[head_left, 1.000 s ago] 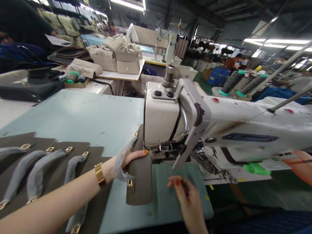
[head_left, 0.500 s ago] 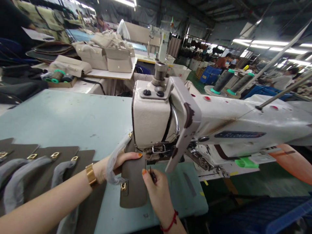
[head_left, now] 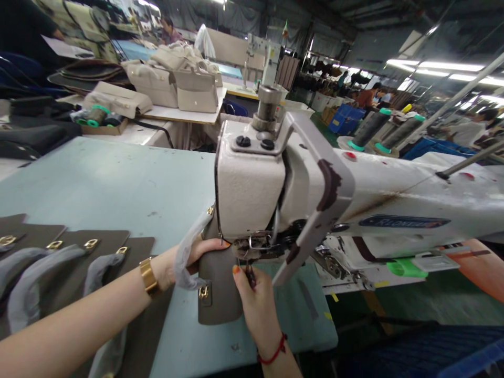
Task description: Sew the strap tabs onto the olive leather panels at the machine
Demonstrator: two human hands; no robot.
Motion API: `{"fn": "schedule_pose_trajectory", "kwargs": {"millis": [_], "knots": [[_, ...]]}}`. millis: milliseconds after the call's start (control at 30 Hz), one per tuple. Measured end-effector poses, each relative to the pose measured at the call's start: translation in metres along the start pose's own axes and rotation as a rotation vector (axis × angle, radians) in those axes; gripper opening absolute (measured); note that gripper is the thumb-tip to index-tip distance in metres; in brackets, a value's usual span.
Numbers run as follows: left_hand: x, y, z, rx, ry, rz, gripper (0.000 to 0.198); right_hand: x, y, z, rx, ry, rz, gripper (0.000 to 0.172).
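Observation:
A grey-brown bag flap (head_left: 221,302) lies under the head of the white sewing machine (head_left: 250,194). It bears gold buckles and a handle (head_left: 184,270) wrapped in pale film. My left hand (head_left: 197,254) grips the flap's left part, with the thumb on top near the needle area and the other fingers largely hidden beneath the flap and handle. Close by the flap's right edge, my right hand (head_left: 259,299) is closed around small dark thread snips (head_left: 250,275), whose tips point up toward the presser foot. Part of the snips is hidden by the fingers.
Several similar flaps (head_left: 136,273) with wrapped handles overlap on the pale blue table (head_left: 118,178) at left. Beige bags (head_left: 196,92) stand on a table behind. Thread cones (head_left: 370,128) stand behind the machine arm. Other people work in the background.
The snips in my right hand have moved up closer to the needle area and turned more upright. My left hand still holds the flap. The view has shifted slightly.

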State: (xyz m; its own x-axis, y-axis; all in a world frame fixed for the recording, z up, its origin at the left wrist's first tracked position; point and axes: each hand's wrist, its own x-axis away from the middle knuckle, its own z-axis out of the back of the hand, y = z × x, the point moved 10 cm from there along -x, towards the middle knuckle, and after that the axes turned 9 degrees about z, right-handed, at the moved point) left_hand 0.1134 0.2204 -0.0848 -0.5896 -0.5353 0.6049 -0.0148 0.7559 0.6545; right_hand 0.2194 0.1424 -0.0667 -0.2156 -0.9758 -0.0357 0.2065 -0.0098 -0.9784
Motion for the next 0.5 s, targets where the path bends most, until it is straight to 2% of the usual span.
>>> {"fn": "schedule_pose_trajectory", "kwargs": {"millis": [133, 400, 500], "knots": [[-0.002, 0.000, -0.002, -0.022, -0.049, 0.002, 0.041, -0.002, 0.001, 0.000, 0.008, -0.005, 0.002, 0.040], [-0.017, -0.013, 0.012, -0.090, -0.093, 0.022, 0.036, 0.002, 0.008, -0.001, 0.019, 0.001, -0.041, 0.039], [-0.020, -0.018, 0.016, -0.104, -0.085, 0.069, 0.035, 0.005, 0.005, -0.001, 0.022, -0.001, -0.029, 0.039]]}}
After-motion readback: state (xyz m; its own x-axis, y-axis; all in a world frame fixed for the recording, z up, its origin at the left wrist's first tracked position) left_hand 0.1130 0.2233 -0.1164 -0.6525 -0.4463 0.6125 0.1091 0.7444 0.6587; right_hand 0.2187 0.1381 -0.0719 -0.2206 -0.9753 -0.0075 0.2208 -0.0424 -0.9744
